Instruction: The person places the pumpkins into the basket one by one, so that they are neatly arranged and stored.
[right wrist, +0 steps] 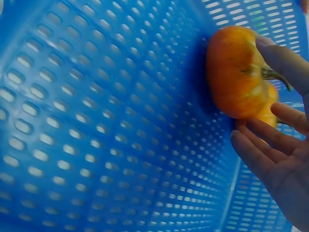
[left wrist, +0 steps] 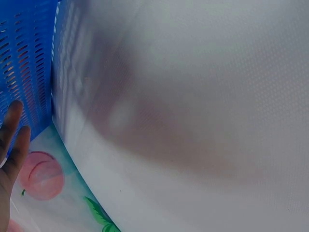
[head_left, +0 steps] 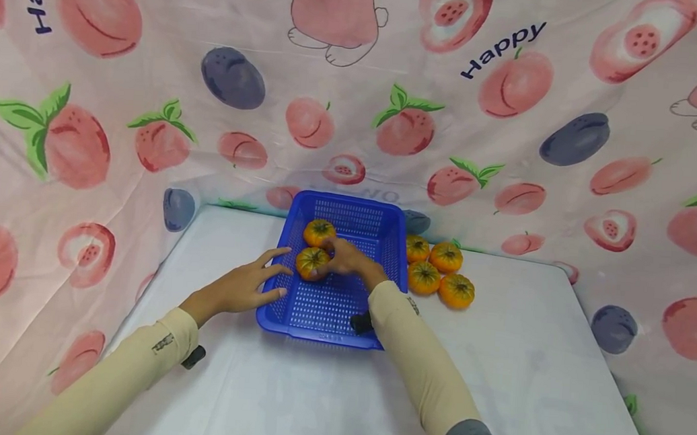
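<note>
A blue perforated plastic basket (head_left: 328, 334) stands on the white table. Inside, along its left side, sit two small orange pumpkins with green-streaked tops: a nearer pumpkin (head_left: 307, 263) and a farther pumpkin (head_left: 320, 232). My right hand (head_left: 345, 258) reaches into the basket at the nearer pumpkin's right side. In the right wrist view its thumb lies at the top of the pumpkin (right wrist: 234, 72) and its other fingers spread loosely, fairly straight, just below. My left hand (head_left: 251, 283) is at the basket's left wall, fingers apart and extended over the rim, holding nothing.
Several more small pumpkins (head_left: 441, 274) are grouped on the table just right of the basket. A peach-printed cloth (head_left: 345, 89) hangs behind the table and on both sides. The white table top (head_left: 287, 395) extends in front of the basket.
</note>
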Tool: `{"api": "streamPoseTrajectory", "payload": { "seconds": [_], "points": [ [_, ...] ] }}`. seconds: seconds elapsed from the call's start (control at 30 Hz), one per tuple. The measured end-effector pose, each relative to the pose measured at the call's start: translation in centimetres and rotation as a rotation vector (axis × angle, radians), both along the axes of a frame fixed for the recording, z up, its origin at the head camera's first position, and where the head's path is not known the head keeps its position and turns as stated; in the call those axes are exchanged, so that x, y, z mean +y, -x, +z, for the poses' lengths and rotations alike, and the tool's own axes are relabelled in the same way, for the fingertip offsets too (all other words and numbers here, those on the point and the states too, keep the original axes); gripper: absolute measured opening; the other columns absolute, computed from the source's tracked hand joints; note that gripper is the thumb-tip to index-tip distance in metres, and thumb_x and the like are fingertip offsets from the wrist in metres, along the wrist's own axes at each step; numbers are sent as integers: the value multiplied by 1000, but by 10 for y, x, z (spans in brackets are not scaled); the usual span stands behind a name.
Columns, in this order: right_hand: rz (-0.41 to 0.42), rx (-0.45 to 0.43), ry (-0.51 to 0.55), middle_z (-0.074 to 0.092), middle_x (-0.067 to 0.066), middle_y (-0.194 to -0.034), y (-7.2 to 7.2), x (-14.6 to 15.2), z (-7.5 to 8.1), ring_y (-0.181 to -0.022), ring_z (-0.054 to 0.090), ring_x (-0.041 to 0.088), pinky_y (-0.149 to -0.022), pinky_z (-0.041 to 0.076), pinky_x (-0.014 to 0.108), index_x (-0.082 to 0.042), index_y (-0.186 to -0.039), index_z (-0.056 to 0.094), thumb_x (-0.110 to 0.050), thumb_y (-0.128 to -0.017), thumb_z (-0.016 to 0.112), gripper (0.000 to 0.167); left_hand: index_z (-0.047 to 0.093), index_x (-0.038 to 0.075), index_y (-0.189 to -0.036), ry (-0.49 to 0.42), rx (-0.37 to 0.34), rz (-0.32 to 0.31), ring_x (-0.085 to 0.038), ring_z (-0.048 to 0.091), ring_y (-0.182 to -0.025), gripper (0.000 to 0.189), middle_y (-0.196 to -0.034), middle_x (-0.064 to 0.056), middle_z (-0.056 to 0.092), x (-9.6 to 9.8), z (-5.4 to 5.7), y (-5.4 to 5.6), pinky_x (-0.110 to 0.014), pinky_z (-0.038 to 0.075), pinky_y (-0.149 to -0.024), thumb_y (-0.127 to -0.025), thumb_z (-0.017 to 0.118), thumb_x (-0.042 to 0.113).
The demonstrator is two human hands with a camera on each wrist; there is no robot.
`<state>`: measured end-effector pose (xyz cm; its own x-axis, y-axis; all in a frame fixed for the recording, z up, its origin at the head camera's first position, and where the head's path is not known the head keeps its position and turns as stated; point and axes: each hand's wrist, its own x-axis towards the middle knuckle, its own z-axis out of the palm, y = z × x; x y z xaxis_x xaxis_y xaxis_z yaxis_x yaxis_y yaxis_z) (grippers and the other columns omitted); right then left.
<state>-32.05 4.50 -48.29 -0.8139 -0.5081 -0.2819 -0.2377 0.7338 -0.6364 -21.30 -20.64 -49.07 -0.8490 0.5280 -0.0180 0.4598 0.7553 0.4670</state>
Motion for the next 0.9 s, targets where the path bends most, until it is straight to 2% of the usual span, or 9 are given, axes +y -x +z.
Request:
{"api": "streamPoseTrajectory", "payload": {
  "seconds": [0.13,0.23,0.43,0.53,0.67,0.8,0.9],
  "points": [
    [25,36,14,53,20,-146,-1,5,17,-134,50,36,-113,43,48,-4,-148,43,-30,-85,82,79,56,19,-141,1,0,1,-43,55,-130,52,-168,-5,15,-1,-2,1,-61,49,-101,-100,53,51],
    [45,50,66,51,21,-147,-1,12,33,-133,52,40,-109,46,51,-3,-148,43,-29,-87,80,76,56,20,-141,7,-7,6,-43,53,-132,53,-168,-4,14,-1,-3,1,-61,49,-101,-99,52,52],
    [62,163,121,51,14,-148,-2,38,63,-131,55,34,-106,49,48,-10,-146,47,-32,-87,80,72,55,19,-141,2,-15,14,-43,51,-134,54,-168,-5,15,1,-4,1,-62,48,-102,-99,52,53],
    [22,219,135,54,10,-146,-6,58,78,-129,57,31,-104,51,46,-12,-146,49,-33,-87,79,69,56,19,-141,-7,-15,15,-43,51,-134,53,-168,-4,15,1,-3,0,-62,47,-103,-99,53,52],
    [-60,283,176,57,13,-142,-13,91,91,-125,59,33,-101,53,47,-11,-143,52,-32,-89,77,63,56,19,-141,-13,-8,14,-43,53,-132,53,-168,-5,16,1,-2,-1,-62,48,-103,-99,53,51],
    [-152,331,227,59,14,-139,-22,128,95,-122,60,35,-100,53,49,-8,-141,54,-31,-92,74,58,56,19,-141,-14,-3,12,-43,52,-132,52,-168,-5,16,1,-3,0,-62,47,-103,-99,53,51],
    [-211,370,255,60,15,-138,-26,157,88,-122,59,38,-101,52,51,-7,-140,54,-31,-94,72,54,56,19,-141,-13,5,5,-43,53,-132,52,-167,-5,16,1,-4,1,-62,47,-103,-99,53,50]
  ]
}}
